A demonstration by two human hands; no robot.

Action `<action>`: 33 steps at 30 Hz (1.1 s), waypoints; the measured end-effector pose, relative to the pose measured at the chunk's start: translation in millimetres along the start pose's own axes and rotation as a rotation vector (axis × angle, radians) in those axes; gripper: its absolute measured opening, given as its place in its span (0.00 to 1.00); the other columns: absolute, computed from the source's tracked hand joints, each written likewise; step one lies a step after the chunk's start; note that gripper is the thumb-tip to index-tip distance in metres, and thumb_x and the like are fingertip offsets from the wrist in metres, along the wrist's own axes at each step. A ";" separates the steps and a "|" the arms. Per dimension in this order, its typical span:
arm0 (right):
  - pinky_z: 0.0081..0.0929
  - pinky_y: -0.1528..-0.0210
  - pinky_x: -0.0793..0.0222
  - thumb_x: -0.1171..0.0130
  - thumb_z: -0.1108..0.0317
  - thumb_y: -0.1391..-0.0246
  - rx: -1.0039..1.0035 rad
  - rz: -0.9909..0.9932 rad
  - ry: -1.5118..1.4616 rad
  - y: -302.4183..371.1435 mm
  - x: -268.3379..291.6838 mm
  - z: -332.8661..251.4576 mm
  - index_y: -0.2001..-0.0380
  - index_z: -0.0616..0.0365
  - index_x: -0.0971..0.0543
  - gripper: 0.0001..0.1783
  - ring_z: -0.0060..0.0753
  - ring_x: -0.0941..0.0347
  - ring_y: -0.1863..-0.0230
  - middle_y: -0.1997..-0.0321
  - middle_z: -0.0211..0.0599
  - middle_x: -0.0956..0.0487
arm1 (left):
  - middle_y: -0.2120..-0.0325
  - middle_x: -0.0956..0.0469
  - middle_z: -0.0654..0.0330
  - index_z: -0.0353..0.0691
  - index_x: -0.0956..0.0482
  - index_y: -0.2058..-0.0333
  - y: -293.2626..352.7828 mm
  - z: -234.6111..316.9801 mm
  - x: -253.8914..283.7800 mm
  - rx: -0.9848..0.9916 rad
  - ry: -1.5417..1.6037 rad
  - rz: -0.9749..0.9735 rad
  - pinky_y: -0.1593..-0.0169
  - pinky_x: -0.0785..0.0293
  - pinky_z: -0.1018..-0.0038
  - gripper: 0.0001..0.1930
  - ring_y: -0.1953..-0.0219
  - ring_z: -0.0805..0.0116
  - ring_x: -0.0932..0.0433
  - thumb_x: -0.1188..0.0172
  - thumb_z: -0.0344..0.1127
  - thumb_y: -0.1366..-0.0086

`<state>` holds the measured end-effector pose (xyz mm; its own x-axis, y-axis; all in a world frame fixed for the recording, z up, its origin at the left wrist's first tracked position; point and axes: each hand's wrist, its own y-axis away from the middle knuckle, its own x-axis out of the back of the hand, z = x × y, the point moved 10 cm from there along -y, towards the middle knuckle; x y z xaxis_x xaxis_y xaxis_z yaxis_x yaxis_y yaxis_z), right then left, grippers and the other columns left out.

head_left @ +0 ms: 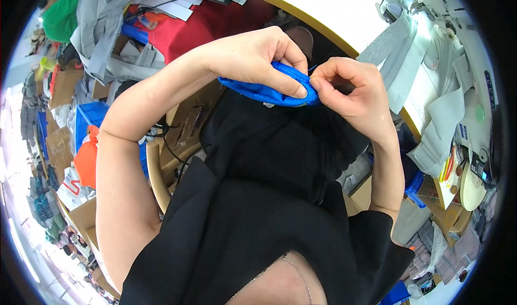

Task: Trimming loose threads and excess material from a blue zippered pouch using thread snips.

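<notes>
Above my lap I hold a bright blue piece of cloth [253, 91], folded over, with a thick raised edge. My left hand [256, 60] grips it from above, the thumb lying along its right part and the fingers bent behind it. At the cloth's right end my right hand [358, 89] pinches with thumb and forefinger. Its fingertips touch the blue edge, and a thin blue thread seems to show there. Whatever else may lie between those fingertips is too small to make out.
A white sewing table [318, 3] with a yellow edge stands ahead and to the right, bearing grey cloth strips [396, 49] beside a sewing machine [401, 3]. Red fabric [188, 27] lies ahead left. A wooden chair [156, 170], a blue bin [89, 116] and cardboard boxes [64, 87] crowd the left.
</notes>
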<state>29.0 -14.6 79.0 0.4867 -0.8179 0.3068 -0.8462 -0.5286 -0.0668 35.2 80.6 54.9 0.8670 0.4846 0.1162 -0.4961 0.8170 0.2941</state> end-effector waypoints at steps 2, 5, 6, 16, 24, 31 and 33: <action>0.16 0.69 0.31 0.37 0.69 0.46 -0.030 -0.028 -0.036 0.2 -2.9 3.7 0.70 0.63 0.20 0.07 0.17 0.27 0.73 0.76 0.30 0.22 | 0.77 0.19 0.65 0.35 0.16 0.69 0.4 -0.2 -1.6 -0.001 0.006 -0.007 0.69 0.29 0.84 0.10 0.75 0.84 0.25 0.30 0.35 0.44; 0.14 0.67 0.33 0.37 0.68 0.45 -0.104 -0.064 -0.141 3.2 -8.5 13.4 0.69 0.62 0.20 0.08 0.12 0.31 0.72 0.75 0.25 0.23 | 0.78 0.19 0.65 0.34 0.16 0.70 -0.4 -2.1 -3.1 0.011 0.015 -0.010 0.68 0.28 0.84 0.08 0.75 0.84 0.25 0.29 0.33 0.44; 0.13 0.67 0.34 0.38 0.67 0.44 -0.148 -0.074 -0.211 4.9 -10.7 18.4 0.68 0.62 0.21 0.08 0.10 0.33 0.72 0.74 0.22 0.24 | 0.78 0.19 0.65 0.34 0.16 0.70 -1.0 -1.4 -3.6 0.005 0.014 -0.013 0.68 0.28 0.84 0.09 0.75 0.84 0.24 0.29 0.33 0.45; 0.12 0.69 0.41 0.38 0.65 0.43 -0.193 -0.130 -0.313 7.1 -14.4 27.9 0.69 0.59 0.21 0.09 0.09 0.38 0.73 0.75 0.18 0.28 | 0.75 0.18 0.64 0.33 0.15 0.70 -4.8 4.2 -1.4 -0.036 -0.071 -0.026 0.65 0.25 0.82 0.10 0.73 0.80 0.22 0.27 0.32 0.47; 0.14 0.66 0.34 0.39 0.63 0.40 -0.165 0.015 -0.320 9.6 2.0 24.6 0.65 0.62 0.21 0.12 0.10 0.33 0.69 0.72 0.22 0.25 | 0.73 0.22 0.66 0.33 0.19 0.67 -6.6 9.5 4.0 -0.090 0.038 -0.047 0.63 0.28 0.80 0.11 0.69 0.81 0.25 0.31 0.36 0.41; 0.20 0.61 0.29 0.41 0.70 0.40 0.124 0.633 0.250 56.1 108.5 -19.9 0.60 0.63 0.20 0.08 0.23 0.23 0.66 0.67 0.35 0.19 | 0.70 0.21 0.64 0.33 0.20 0.66 4.4 -37.1 15.4 -0.066 0.486 0.114 0.61 0.28 0.80 0.10 0.67 0.80 0.25 0.33 0.34 0.39; 0.17 0.61 0.30 0.43 0.69 0.38 0.011 0.829 0.267 82.6 149.9 -9.0 0.59 0.63 0.19 0.10 0.17 0.26 0.66 0.66 0.31 0.18 | 0.70 0.23 0.65 0.33 0.21 0.65 6.5 -53.9 17.6 -0.072 0.528 0.172 0.61 0.29 0.80 0.11 0.67 0.79 0.26 0.32 0.35 0.40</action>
<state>30.1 -178.9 128.0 -0.3535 -0.8600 0.3680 -0.9025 0.2101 -0.3758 44.7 111.3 7.8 0.6407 0.6885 -0.3399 -0.6465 0.7225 0.2450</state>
